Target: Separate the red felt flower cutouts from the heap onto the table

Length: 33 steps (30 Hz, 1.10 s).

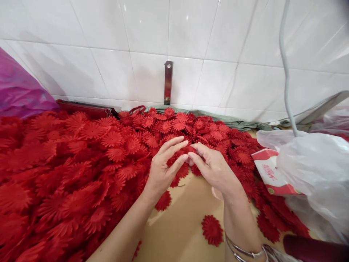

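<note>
Red fabric flower pieces (81,171) lie heaped across your bench, thickest from nine o'clock round to twelve, and thinning to a band that runs down the three o'clock side. Your left hand (162,167) and your right hand (215,167) meet at the centre of the view, at the near edge of the heap. Both are partly closed, fingertips pinched together on one red flower piece (191,150) that sits between them; your left fingers (174,143) stretch over its top, while your right thumb and forefinger grip it from the three o'clock side. How the piece is folded under your fingers cannot be told. Below your hands, towards six o'clock, a patch of bare tan tabletop (180,218) shows, with a single loose flower (212,229) lying flat on it, well apart from the heap. Another loose one (163,201) lies just beside your left wrist. Metal bangles (245,251) circle your right wrist at five o'clock. At three o'clock a clear plastic bag (313,174) bulges, touching a red and white packet (269,174) that rests on the flowers. A purple plastic sheet (19,91) sits at ten o'clock. White wall tiles (109,54) fill twelve o'clock, with a metal bracket (168,82) fixed upright on them and a grey cable (285,65) hanging at one o'clock.
</note>
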Motion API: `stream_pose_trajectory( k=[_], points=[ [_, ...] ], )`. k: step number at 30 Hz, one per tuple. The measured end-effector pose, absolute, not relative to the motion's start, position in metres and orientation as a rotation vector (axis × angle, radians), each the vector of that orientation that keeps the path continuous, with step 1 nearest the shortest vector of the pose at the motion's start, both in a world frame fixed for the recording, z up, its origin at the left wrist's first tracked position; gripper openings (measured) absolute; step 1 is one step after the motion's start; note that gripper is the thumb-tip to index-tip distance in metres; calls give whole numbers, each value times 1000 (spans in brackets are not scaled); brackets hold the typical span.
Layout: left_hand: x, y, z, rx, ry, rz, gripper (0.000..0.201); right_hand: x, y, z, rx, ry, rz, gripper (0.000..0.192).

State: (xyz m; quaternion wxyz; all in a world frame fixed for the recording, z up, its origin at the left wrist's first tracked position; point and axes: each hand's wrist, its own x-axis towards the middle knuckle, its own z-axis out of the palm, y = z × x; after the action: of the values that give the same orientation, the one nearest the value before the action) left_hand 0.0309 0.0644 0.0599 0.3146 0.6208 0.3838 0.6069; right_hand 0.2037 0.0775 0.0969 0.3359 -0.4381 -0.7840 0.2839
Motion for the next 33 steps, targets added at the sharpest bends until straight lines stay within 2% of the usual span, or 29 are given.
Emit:
stream_pose_trajectory(
  k=[2,7,12,15,19,27,33],
  points=[
    [29,65,60,1634,1006,1567,33,204,76,99,-1163,-2062,745,23],
    [30,67,56,1270,907,1502,22,202,73,105,-1148,-2099,770,26],
    [30,71,51,1036,772,1468,20,201,72,105,-1096,-2046,873,31],
    [30,71,50,1034,764,1437,20,209,71,106,-1098,-1937,945,26],
    [30,70,52,1025,758,1393,21,221,68,111,-1035,-1784,932,42],
    [40,65,55,899,704,1472,20,214,69,115,-1016,-1912,850,20],
    [50,63,52,837,678,1490,19,207,69,114,-1023,-1876,863,13]
  ],
)
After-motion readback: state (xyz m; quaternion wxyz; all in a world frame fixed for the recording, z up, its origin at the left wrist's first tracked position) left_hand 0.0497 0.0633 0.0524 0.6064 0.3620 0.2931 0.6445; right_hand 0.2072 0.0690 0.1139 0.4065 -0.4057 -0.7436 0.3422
